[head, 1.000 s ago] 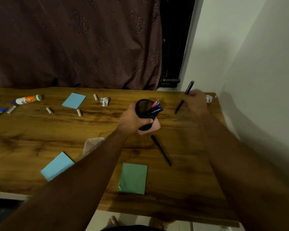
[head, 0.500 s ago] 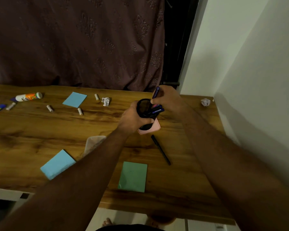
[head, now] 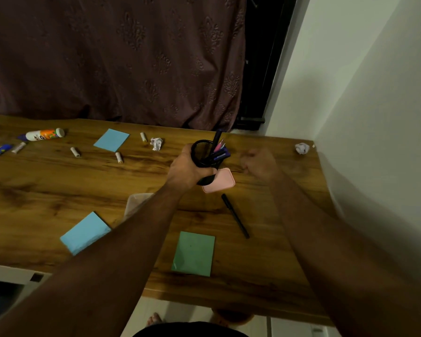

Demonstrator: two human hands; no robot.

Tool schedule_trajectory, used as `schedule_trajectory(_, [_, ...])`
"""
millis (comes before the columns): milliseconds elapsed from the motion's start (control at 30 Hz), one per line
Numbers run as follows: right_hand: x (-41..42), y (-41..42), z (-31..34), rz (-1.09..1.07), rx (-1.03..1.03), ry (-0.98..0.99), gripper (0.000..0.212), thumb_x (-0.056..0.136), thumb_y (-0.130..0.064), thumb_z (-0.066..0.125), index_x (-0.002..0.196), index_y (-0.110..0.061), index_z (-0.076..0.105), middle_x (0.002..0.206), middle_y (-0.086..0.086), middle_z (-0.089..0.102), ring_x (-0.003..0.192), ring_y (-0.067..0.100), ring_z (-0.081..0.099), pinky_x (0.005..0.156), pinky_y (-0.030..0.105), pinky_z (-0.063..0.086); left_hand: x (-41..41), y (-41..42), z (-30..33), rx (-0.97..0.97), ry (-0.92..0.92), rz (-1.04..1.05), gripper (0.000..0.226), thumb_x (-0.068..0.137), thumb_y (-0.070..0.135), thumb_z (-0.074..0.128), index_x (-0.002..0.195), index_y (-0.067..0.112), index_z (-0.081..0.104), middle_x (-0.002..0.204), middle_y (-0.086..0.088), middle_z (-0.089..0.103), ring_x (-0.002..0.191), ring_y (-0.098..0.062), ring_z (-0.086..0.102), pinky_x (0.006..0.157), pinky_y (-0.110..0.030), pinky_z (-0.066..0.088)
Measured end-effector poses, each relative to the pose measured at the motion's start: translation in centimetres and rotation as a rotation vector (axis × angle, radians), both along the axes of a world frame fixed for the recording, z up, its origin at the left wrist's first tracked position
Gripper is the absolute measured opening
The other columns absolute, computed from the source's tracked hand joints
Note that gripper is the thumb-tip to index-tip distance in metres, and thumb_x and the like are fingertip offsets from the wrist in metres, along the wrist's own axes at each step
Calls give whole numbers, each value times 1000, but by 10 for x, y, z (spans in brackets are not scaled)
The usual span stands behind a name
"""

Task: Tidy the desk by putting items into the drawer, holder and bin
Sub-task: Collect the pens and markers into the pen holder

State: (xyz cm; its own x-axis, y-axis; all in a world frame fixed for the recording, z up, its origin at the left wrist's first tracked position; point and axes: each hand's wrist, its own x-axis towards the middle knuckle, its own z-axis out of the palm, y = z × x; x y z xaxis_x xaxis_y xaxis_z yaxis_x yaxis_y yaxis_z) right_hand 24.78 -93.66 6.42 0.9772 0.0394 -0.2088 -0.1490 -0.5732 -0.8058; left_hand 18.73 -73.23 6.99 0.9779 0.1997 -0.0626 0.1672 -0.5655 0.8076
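The left hand [head: 188, 170] grips the tilted black mesh pen holder [head: 203, 157]; the right hand [head: 259, 162] beside it looks curled and empty. Tip the holder more and its pens could spill.

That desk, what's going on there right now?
A person is tidying a wooden desk. Their left hand grips a black mesh pen holder, tilted, with several pens already in it. The right hand is beside it, fingers curled, holding nothing visible. A black pen lies loose on the desk near the holder, along with sticky note pads, crumpled paper balls, batteries and a glue bottle.
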Motion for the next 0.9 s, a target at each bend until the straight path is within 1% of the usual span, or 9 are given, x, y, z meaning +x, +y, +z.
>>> schedule_trajectory(67, [-14,2,-21,233,-292,138,26,84,-32,71,81,-6,69,79,10,69,74,22,66,76,35,55,-1,2,-3,0,-5,8,89,59,37,88,135,22,44,127,4,61,118,-17,57,98,-34,48])
schedule_trajectory(167, [-37,12,-48,352,-440,164,29,76,-39,77,76,-16,60,76,3,61,70,19,61,59,30,47,-2,2,-6,6,-9,18,87,60,36,88,134,21,45,126,3,62,117,-17,57,96,-34,48])
schedule_trajectory(267, [-51,23,-60,400,-648,37,33,78,-34,74,97,-10,61,97,10,63,88,25,63,70,35,51,-4,2,-7,4,-13,15,87,61,33,88,135,19,44,127,3,61,118,-18,57,96,-32,46])
schedule_trajectory(333, [-52,23,-56,377,-636,38,30,79,-30,71,97,-7,62,97,11,64,90,27,64,69,34,51,-5,1,-8,12,-9,19,87,62,33,88,135,19,43,128,2,61,118,-18,56,96,-33,46])
schedule_trajectory(400, [-48,18,-52,334,-559,78,20,78,-27,70,83,-10,62,84,10,61,83,29,64,64,36,49,-7,1,-9,11,-1,23,88,62,34,88,136,20,43,128,2,61,119,-18,56,98,-34,47])
schedule_trajectory(467, [-40,9,-48,298,-497,111,17,78,-21,71,85,-7,65,82,11,63,84,31,66,68,40,54,-9,2,-10,-2,5,25,88,62,35,88,136,20,43,128,3,61,119,-18,56,96,-32,47])
schedule_trajectory(567, [-38,3,-47,313,-515,131,28,80,-20,72,103,-4,64,96,13,65,91,29,64,77,40,55,-14,1,-11,-16,15,28,86,62,34,88,135,21,43,127,4,61,118,-17,56,92,-28,44])
schedule_trajectory(733, [-51,8,-70,259,-554,92,56,87,-38,67,130,-5,51,129,16,56,116,31,56,95,40,47,-22,3,-11,-30,4,16,86,63,31,88,135,18,43,126,3,61,117,-16,56,91,-26,44])
schedule_trajectory(900, [-52,6,-69,266,-589,85,57,78,-30,77,126,-9,54,126,15,59,113,32,59,95,41,50,-25,11,-8,-40,-5,39,89,60,32,89,135,20,44,126,3,62,117,-17,57,98,-33,47])
